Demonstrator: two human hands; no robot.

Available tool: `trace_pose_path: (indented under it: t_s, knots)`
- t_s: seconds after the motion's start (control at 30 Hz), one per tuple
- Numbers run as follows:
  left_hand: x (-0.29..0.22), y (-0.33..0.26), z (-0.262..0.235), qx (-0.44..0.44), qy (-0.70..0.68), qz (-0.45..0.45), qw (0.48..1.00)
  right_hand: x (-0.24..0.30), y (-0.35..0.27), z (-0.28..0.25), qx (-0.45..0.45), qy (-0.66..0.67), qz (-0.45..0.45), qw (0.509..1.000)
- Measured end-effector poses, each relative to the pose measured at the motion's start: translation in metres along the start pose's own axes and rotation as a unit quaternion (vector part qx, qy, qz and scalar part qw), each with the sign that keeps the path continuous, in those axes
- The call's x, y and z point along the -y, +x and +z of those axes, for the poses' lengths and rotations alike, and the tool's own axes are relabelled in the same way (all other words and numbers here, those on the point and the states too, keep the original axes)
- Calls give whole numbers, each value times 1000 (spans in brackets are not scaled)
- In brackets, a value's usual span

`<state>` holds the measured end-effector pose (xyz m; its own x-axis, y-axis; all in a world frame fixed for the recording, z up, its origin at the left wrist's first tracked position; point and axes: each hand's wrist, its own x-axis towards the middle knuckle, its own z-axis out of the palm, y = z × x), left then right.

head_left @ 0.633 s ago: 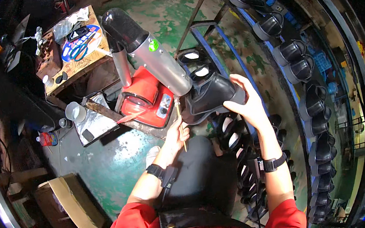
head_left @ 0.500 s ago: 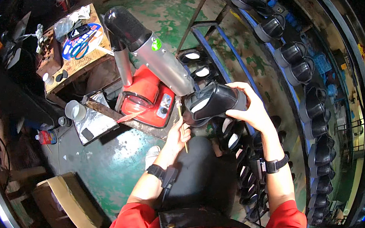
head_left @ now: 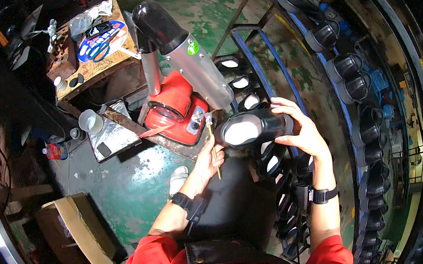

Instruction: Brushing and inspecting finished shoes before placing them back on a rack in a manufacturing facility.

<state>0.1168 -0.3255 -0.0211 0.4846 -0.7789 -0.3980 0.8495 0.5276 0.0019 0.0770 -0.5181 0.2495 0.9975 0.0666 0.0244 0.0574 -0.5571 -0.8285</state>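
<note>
My right hand [head_left: 303,134] is wrapped round one end of a black shoe [head_left: 262,123], its white insole facing up. At the shoe's other end, my left hand [head_left: 209,162] is closed on a thin wooden stick [head_left: 211,134] with a pale, wadded tip, held nearly upright. The left fingers are close against the shoe; whether they also grip it, I cannot tell. Just beyond the shoe, a red machine [head_left: 171,105] has a thick silver tube [head_left: 199,73] whose lower end stops short of the shoe.
Racks with blue rails [head_left: 250,57] hold several black shoes [head_left: 348,72] on the right. A wooden table [head_left: 121,25] bears scissors [head_left: 98,51] at the far left. A foil-covered tray [head_left: 113,138], a white tub [head_left: 90,122] and a cardboard box [head_left: 90,234] are on the left.
The shoe has turned in my right hand, so more of its white insole shows, and it has come away from the silver tube's end. My left hand still grips the stick.
</note>
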Motion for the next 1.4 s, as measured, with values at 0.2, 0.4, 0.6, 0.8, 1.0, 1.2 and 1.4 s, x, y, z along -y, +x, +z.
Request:
trace_pose_path:
  t_s: [0.2, 0.4, 0.6, 0.8, 1.0, 1.2, 1.4]
  knots:
    - [-15, 17, 12, 59, 9, 63, 996, -9, -25, -11, -17, 66, 101, 993]
    - [-38, 37, 22, 85, 3, 107, 991, -30, -33, -7, -80, 0, 81, 994]
    - [-46, 32, 26, 83, 1, 119, 989, -27, -35, 2, -84, -64, 36, 994]
    - [-39, 22, 7, 44, -17, 105, 993, -11, -42, 19, -93, -79, 28, 992]
    - [-20, 3, 15, 41, 41, 85, 995, -7, -73, 14, -92, -111, 59, 988]
    - [10, -26, 10, 22, 58, 43, 997, 12, -118, 29, -38, -243, 72, 967]
    - [34, -64, -5, -7, 110, 13, 994, 22, -180, 44, -80, -245, 47, 965]
